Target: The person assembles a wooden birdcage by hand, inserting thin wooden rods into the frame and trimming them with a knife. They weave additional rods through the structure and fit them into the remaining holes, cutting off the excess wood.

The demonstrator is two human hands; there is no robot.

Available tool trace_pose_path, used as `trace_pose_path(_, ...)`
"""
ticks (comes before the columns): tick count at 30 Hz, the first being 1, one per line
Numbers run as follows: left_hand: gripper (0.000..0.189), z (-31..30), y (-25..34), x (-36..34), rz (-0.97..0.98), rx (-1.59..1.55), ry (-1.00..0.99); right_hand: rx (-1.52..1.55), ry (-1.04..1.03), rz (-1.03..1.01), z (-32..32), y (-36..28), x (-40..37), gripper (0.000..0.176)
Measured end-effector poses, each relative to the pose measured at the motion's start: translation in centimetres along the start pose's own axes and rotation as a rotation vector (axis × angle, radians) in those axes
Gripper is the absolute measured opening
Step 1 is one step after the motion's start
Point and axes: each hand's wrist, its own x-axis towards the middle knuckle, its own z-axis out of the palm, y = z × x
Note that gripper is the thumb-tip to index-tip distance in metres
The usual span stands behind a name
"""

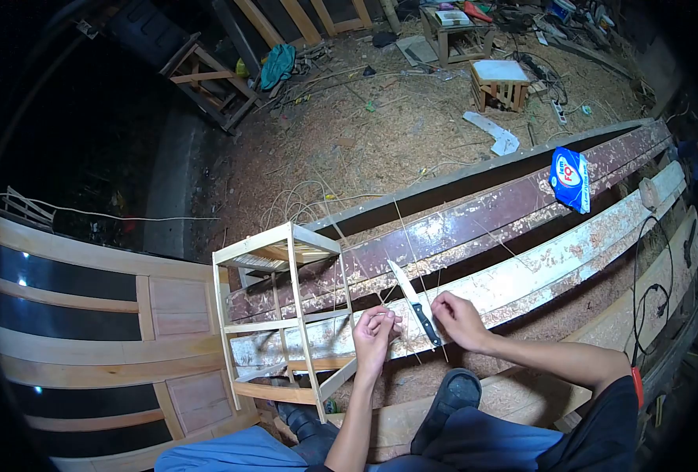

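My left hand (376, 333) is over the white plank (514, 279), fingers curled in a pinch. Whatever it holds is too small to make out. To its right, my right hand (459, 321) is also closed, its fingertips bent inward and their contents hidden. Between the hands lies a knife (413, 303) with a pale blade and a black riveted handle; neither hand grips it. Several thin sticks lie across the planks near the blade. Just left of my left hand stands a small slatted wooden rack (295, 322).
A blue glue pack (569, 180) rests on the brown plank (475, 216). Wooden door panels (180, 311) lie at the left. Farther off are a crate stool (500, 82), a wooden table (447, 35) and shavings-covered ground. A black cable (640, 303) hangs at the right.
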Motion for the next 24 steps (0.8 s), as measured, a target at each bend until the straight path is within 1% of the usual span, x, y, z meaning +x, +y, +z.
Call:
trace_pose_path(2, 0.02, -0.1, 0.4, -0.2, 0.032, 0.004, -0.007, -0.142, 0.053, -0.002, -0.8, 0.2, 0.2, 0.022)
trace_pose_path(3, 0.019, 0.0, 0.8, -0.2, 0.084, -0.009, -0.011, -0.24, 0.079, -0.016, -1.3, 0.0, 0.3, 0.024)
trace_pose_path(4, 0.018, 0.1, 1.4, -0.2, 0.137, -0.023, -0.015, -0.242, 0.083, -0.014, -1.7, -0.3, 0.3, 0.024)
trace_pose_path(6, 0.017, 0.6, 2.9, -0.4, 0.133, -0.009, -0.033, -0.293, 0.079, 0.084, -2.4, -0.9, 0.4, 0.024)
trace_pose_path(7, 0.016, 0.8, 3.7, -0.6, 0.127, 0.006, -0.049, -0.294, 0.08, 0.085, -2.7, -0.6, 0.6, 0.024)
trace_pose_path(9, 0.016, 1.2, 5.0, -1.0, 0.155, 0.038, -0.037, -0.475, 0.161, -0.064, -3.5, 0.5, 1.1, 0.02)
trace_pose_path(10, 0.015, 1.3, 5.5, -1.2, 0.184, 0.072, -0.024, -0.531, 0.164, -0.048, -3.8, 0.9, 1.4, 0.018)
trace_pose_path(13, 0.017, 1.6, 6.6, -1.5, 0.211, 0.098, -0.003, -0.621, 0.178, -0.056, -4.6, 1.0, 1.4, 0.02)
trace_pose_path(14, 0.017, 1.7, 6.8, -1.6, 0.207, 0.094, -0.006, -0.644, 0.115, -0.007, -4.7, 0.8, 1.3, 0.018)
trace_pose_path(15, 0.018, 1.7, 6.9, -1.6, 0.184, 0.114, -0.021, -0.648, 0.117, -0.001, -4.4, 0.6, 0.9, 0.018)
trace_pose_path(17, 0.02, 1.9, 6.8, -1.6, 0.161, 0.132, -0.044, -0.705, 0.301, -0.208, -3.3, -0.3, 0.1, 0.027)
trace_pose_path(18, 0.021, 1.9, 6.6, -1.6, 0.144, 0.13, -0.039, -0.639, 0.233, -0.176, -3.1, -1.0, -0.1, 0.037)
trace_pose_path(19, 0.022, 1.9, 6.4, -1.6, 0.126, 0.129, -0.032, -0.521, 0.211, -0.193, -2.6, -2.2, -0.4, 0.033)
trace_pose_path(21, 0.021, 1.6, 5.1, -1.4, 0.128, 0.132, -0.036, -0.289, 0.063, -0.185, -1.5, -4.5, -0.8, 0.032)
trace_pose_path(23, 0.021, 1.7, 4.6, -1.5, 0.13, 0.137, -0.039, -0.154, -0.098, -0.236, -0.2, -5.7, -1.4, 0.033)
trace_pose_path(24, 0.02, 2.0, 4.7, -1.7, 0.133, 0.087, -0.05, -0.154, -0.121, -0.282, 0.1, -7.0, -2.0, 0.033)
